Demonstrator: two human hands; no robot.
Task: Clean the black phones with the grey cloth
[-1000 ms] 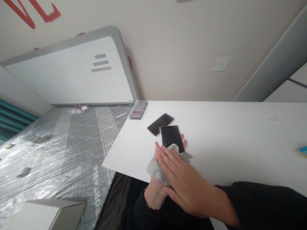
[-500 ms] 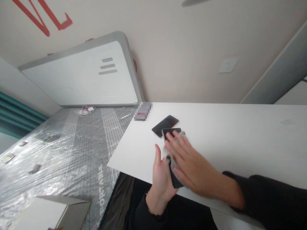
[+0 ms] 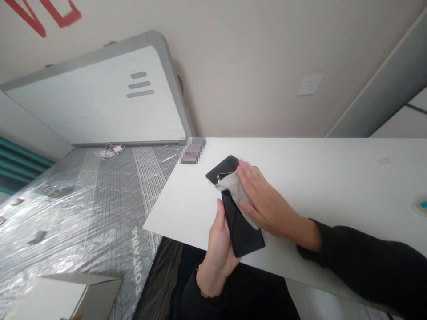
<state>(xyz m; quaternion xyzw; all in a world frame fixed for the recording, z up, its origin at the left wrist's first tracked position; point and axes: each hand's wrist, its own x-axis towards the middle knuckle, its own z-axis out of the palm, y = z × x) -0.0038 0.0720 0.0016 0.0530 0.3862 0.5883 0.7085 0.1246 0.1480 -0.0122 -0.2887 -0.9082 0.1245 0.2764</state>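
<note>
- Left hand [image 3: 217, 253] closed, gripping a black smartphone [image 3: 240, 226] by its lower part, my fingers curled around the edge.
- Right hand [image 3: 267, 202] open and nearly flat, fingers together, pressing a thin, soft grey cloth [image 3: 236, 192] onto the phone's upper end.
- Phone: a slim rectangular slab with rounded corners and smooth, glossy black glass facing up. Its long axis runs from the cloth at the far end down to a near end that angles toward my lower right, and it sits over the counter's near edge.
- Second phone [image 3: 222, 171]: dark glass with a pale rim, lying flat on the counter just beyond the cloth, which overlaps its near corner.
- Counter [image 3: 336, 186]: smooth, matte white top with a few faint marks. A pixelated object [image 3: 192, 151] at its far corner is too blurred to name.
- Black sleeves [image 3: 367, 262] cover both my forearms.
- Beside the counter lies a grey mattress [image 3: 100, 213] in crinkled clear plastic, with "FORTABLE" lettered along its side.
- Behind it stands a white panel [image 3: 93, 98] in a grey frame, against a beige wall with a white socket plate [image 3: 310, 84].
</note>
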